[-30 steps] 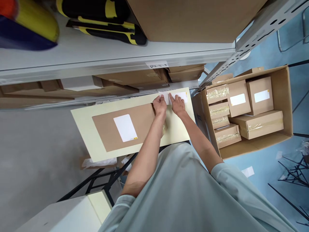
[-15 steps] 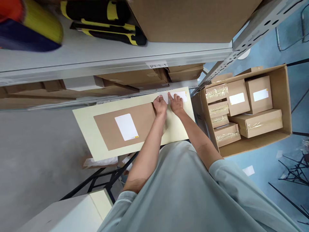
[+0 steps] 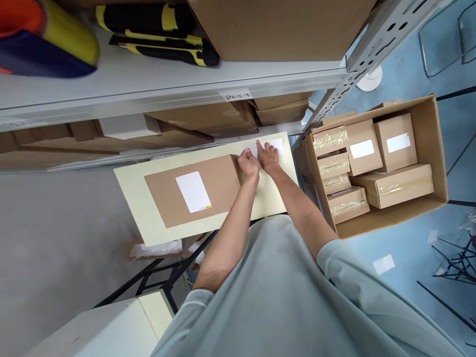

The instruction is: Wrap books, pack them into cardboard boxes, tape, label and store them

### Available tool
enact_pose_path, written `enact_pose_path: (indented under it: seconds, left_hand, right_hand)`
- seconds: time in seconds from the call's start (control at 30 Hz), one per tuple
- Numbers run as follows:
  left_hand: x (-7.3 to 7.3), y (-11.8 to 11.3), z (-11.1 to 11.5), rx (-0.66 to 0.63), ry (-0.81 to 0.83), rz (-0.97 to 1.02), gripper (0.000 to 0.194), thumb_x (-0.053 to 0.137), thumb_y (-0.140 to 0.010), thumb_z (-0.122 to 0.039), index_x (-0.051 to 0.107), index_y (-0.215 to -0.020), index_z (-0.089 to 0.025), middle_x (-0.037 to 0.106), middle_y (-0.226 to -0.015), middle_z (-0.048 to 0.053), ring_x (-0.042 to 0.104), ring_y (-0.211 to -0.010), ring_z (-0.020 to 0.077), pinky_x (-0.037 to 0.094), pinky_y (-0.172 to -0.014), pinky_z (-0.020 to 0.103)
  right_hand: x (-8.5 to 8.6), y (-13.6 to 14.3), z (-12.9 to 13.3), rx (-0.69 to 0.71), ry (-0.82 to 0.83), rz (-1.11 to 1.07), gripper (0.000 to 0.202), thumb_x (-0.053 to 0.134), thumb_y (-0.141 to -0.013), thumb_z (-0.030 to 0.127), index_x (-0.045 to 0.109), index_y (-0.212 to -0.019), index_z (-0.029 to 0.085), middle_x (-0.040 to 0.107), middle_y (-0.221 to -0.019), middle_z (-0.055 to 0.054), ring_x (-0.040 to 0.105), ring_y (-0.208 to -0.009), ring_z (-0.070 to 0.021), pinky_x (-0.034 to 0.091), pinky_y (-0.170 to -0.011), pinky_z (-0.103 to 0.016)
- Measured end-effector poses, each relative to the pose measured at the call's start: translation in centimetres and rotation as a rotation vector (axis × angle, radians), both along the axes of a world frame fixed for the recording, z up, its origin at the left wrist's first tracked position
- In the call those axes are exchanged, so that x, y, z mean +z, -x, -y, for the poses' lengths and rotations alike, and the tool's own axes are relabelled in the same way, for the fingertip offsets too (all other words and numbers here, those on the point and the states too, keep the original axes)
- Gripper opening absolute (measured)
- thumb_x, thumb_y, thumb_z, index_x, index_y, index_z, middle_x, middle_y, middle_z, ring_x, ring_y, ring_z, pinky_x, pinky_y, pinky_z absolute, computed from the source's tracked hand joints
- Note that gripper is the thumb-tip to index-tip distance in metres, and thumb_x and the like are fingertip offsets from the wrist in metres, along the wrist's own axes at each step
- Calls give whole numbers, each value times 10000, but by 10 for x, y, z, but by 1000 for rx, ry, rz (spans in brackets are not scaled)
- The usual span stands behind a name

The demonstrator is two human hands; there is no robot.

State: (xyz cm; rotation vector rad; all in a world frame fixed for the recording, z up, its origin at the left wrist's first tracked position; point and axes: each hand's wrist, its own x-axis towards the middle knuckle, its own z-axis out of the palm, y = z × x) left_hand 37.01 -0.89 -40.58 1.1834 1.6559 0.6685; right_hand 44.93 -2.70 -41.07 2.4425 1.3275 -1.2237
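Observation:
A white label [image 3: 275, 145] with an orange-marked corner lies along the far right part of a pale yellow board [image 3: 134, 198]. My left hand [image 3: 249, 163] is closed at the label's left end, its fingers curled and seemingly pinching that edge. Close beside it, my right hand [image 3: 269, 157] rests on the label with its fingers apart. A flat brown cardboard box [image 3: 159, 198], bearing its own white label [image 3: 193, 192], lies on the board to the left. My left forearm covers the box's right end.
Beyond the board stands a grey shelf [image 3: 148, 94] holding brown boxes [image 3: 201, 115] on its lower level. Yellow-and-black cutters [image 3: 167, 47] lie on the upper level. At right, a large open carton [image 3: 441, 148] holds several smaller boxes. A perforated post [image 3: 372, 54] rises between them.
My hands have come slightly closer together over the label. The view has shifted a little; the boxes and shelf stay as they were.

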Motion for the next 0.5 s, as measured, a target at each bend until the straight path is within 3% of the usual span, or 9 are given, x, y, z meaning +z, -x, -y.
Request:
enact_pose_path:
  seconds: [0.17,0.27,0.37,0.5]
  left_hand:
    - [19,-1,3,6,-52,-8,399,530,-1105,-269,552,-711,-210,537,-695,-22,520,-700,159,469,-807,291]
    - [43,5,8,-25,-78,71,419,603,-1104,-416,589,-744,-202,619,-732,5,601,-744,167,521,-817,288]
    - [86,28,19,-6,-24,276,407,670,-1066,-536,682,-854,-189,748,-868,51,729,-900,194,592,-869,291]
    - [161,83,40,-5,201,613,332,843,-954,-490,785,-1078,-187,841,-1183,120,777,-1238,270,660,-1022,343]
  right_hand:
    - [-8,1,0,25,-22,33,758,264,-1093,81,166,-1834,210,357,-1783,-222,444,-1524,-373,340,-1245,-547]
    - [-10,1,0,42,-31,51,792,275,-1070,42,151,-1836,203,372,-1771,-224,458,-1516,-365,349,-1248,-538]
    - [-5,0,4,45,-20,57,782,287,-1084,54,150,-1836,219,369,-1774,-213,451,-1531,-350,355,-1271,-525]
    - [10,-3,11,44,-48,26,791,412,-1092,145,156,-1837,217,350,-1787,-237,446,-1546,-396,376,-1283,-563]
